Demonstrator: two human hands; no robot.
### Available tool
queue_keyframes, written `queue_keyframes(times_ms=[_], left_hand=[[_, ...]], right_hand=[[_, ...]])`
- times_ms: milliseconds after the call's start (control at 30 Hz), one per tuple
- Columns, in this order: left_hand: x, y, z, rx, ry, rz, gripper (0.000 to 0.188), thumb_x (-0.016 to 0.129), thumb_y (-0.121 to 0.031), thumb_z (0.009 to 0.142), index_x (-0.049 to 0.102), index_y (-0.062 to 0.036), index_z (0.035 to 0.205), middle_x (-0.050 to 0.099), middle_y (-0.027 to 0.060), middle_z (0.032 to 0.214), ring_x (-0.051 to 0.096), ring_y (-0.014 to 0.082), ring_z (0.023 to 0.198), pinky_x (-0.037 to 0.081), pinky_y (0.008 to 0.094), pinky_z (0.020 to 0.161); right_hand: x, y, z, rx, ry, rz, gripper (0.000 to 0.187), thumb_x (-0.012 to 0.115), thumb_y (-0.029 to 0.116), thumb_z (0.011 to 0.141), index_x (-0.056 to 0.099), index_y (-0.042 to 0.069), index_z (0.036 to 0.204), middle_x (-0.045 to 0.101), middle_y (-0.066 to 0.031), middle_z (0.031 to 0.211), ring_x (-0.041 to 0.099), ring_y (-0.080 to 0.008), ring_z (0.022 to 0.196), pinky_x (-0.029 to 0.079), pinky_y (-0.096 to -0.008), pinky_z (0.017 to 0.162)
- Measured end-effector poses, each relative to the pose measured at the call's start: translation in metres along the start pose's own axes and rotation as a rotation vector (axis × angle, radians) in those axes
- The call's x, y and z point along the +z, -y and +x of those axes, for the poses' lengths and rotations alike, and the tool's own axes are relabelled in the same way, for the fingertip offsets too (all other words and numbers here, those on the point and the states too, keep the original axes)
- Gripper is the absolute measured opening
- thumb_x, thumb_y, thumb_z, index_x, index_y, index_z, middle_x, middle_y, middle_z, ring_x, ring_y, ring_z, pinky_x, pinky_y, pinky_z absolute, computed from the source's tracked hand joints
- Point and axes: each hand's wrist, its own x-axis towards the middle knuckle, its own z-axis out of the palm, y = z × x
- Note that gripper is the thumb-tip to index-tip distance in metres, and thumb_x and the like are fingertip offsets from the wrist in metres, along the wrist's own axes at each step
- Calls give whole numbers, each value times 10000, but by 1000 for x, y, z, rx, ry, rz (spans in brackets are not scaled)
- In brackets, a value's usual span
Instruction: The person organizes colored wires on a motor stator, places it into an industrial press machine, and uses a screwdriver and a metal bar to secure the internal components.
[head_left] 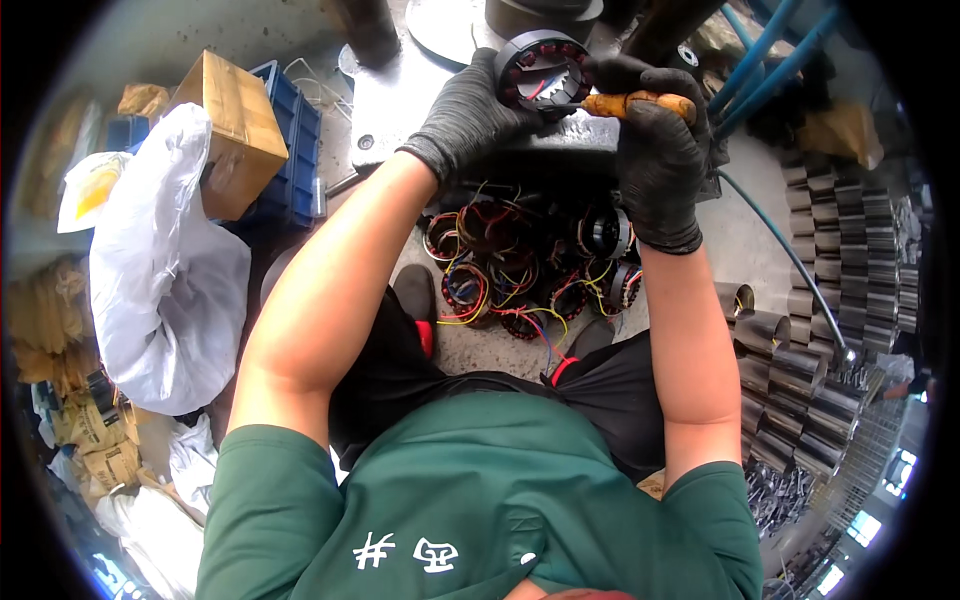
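Note:
My left hand (480, 105), in a dark grey work glove, grips a ring-shaped motor stator (543, 50) by its left side. The stator has a dark outer rim, reddish windings inside and a few coloured wires in its opening. It is held up over the metal machine table. In my right hand (660, 150), gloved the same way, is a screwdriver-like tool (640, 104) with a worn yellow-orange wooden handle. Its dark shaft points left and reaches the stator's lower edge; the tip's exact contact is hard to make out.
Below the metal table (385, 125), several wound stators (470, 285) with loose coloured leads lie on the floor between my feet. Metal cylinders (840, 230) are stacked at right. On the left are a cardboard box (235, 130), blue crates (300, 150) and a white sack (165, 290).

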Motion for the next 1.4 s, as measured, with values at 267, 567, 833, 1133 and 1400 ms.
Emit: queue_keyframes(times_ms=[267, 567, 833, 1133, 1400], left_hand=[[2, -5, 1, -88, 13, 93, 871, 907, -481, 713, 508, 28, 1297, 717, 232, 1139, 705, 356, 1102, 551, 423, 980], [4, -3, 0, -68, 17, 68, 648, 846, -388, 814, 541, -50, 1274, 726, 226, 1072, 706, 392, 1063, 556, 465, 948], [0, 1, 6, -71, -2, 54, 804, 884, -444, 752, 525, 22, 1300, 724, 253, 1096, 708, 381, 1076, 552, 452, 979], [0, 1, 11, -67, -15, -6, 813, 906, -436, 727, 541, 45, 1271, 721, 227, 1146, 706, 326, 1104, 551, 410, 982], [3, 5, 11, -72, -15, 3, 787, 903, -409, 716, 539, 46, 1245, 734, 239, 1081, 721, 359, 1056, 554, 420, 962]], right_hand=[[10, 5, 33, -203, 91, 79, 545, 504, 570, 1022, 631, 52, 911, 606, -100, 672, 612, -238, 614, 541, -410, 664], [2, -11, 29, -108, 10, 81, 416, 491, 447, 1023, 623, 75, 890, 604, -118, 680, 587, -247, 597, 560, -460, 657], [4, -25, 33, -119, 1, 62, 447, 487, 457, 1003, 621, 49, 878, 623, -113, 684, 590, -239, 615, 535, -426, 685], [2, -24, 31, -77, 50, 75, 367, 495, 374, 1000, 615, 40, 905, 616, -134, 710, 583, -250, 604, 541, -455, 666], [-3, -35, 35, -67, 91, 53, 439, 481, 466, 976, 694, 83, 978, 622, -93, 726, 579, -233, 663, 518, -462, 722]])
